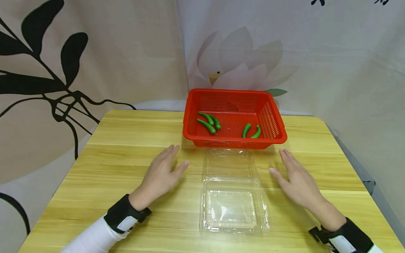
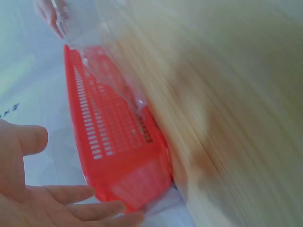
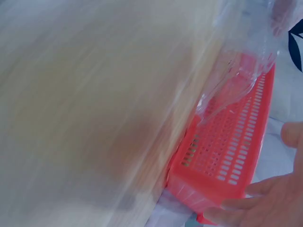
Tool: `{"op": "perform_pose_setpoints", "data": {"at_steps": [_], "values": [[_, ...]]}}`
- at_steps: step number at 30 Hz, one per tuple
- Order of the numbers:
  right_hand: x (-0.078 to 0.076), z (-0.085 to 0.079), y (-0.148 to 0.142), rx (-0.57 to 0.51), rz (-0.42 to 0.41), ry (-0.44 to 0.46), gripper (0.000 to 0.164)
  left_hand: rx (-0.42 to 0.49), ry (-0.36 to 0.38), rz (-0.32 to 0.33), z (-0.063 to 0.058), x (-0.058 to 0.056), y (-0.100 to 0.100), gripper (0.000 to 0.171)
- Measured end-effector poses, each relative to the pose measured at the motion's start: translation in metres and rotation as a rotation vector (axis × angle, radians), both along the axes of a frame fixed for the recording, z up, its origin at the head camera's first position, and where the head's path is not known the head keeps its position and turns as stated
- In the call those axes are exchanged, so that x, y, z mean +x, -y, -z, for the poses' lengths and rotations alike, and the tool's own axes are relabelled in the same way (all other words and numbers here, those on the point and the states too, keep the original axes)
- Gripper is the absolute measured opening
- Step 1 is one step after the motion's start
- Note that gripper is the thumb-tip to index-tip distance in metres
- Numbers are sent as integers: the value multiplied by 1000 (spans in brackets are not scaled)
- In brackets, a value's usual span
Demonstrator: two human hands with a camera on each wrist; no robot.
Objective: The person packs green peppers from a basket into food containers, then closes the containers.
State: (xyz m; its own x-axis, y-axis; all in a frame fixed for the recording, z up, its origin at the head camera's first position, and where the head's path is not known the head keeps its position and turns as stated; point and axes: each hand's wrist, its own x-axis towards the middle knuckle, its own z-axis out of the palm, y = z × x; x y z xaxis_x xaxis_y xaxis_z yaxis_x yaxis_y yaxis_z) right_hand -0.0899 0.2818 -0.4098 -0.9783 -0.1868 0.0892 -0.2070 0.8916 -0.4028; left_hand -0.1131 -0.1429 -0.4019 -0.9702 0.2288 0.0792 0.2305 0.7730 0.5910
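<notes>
My left hand [image 1: 161,172] hovers over the table left of a clear plastic clamshell box [image 1: 232,207], its fingers straight and thumb apart. On the box's other side my right hand [image 1: 298,180] is held the same way, holding nothing. The clamshell lies unfolded, its lid [image 1: 229,163] toward the red basket [image 1: 235,143]. Inside the basket are several green chili peppers [image 1: 206,125], grouped at the left, with two more peppers [image 1: 246,130] at the right. Both wrist views show the basket and spread fingers, and the peppers are mostly hidden there by its wall.
The wooden table [image 1: 104,168] carries the basket near its back edge. Behind it hangs a printed cloth [image 1: 133,52] with dark leaves and a pale lotus. Each wrist wears a black strap [image 1: 121,212] with a small camera.
</notes>
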Motion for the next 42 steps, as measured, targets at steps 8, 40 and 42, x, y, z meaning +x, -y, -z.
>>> {"op": "perform_pose_setpoints", "data": {"at_steps": [8, 40, 42], "values": [[0, -6, 18, -132, 33, 76, 76, 229, 173, -27, -3, 0, -14, 70], [-11, 8, 45, -455, 68, 350, 42, 623, 620, 7, 17, -8, -53, 23], [-12, 9, 46, -465, 66, 357, 39, 631, 624, 7, 18, -8, -54, 23]]}}
